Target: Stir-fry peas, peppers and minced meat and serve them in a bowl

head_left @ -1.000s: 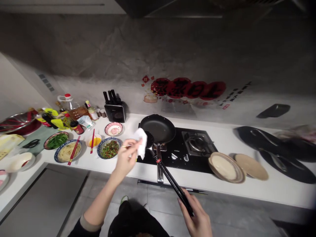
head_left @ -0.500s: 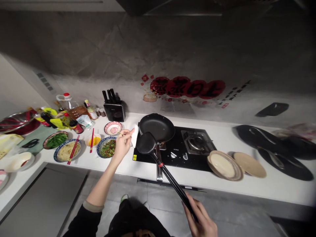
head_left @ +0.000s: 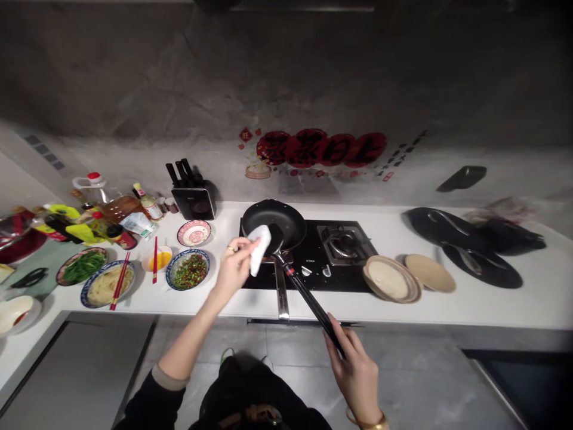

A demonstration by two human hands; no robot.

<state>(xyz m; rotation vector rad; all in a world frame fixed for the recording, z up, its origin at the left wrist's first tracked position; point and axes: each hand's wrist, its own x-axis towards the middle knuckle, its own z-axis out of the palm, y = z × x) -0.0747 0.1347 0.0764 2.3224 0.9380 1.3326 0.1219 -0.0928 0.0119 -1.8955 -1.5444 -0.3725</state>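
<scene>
holding white paper towel [head_left: 259, 249] against black spatula [head_left: 308, 298]; stove lettering unreadable.

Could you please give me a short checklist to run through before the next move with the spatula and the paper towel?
1. Right hand grips the spatula handle: ok.
2. Left hand pinches the white paper towel: ok.
3. Towel lies against the spatula head: ok.
4. Spatula head is over the frying pan: ok.
5. Burner under the pan is off: cannot tell.
6. Bowl of chopped greens is apart from the left hand: ok.
</scene>
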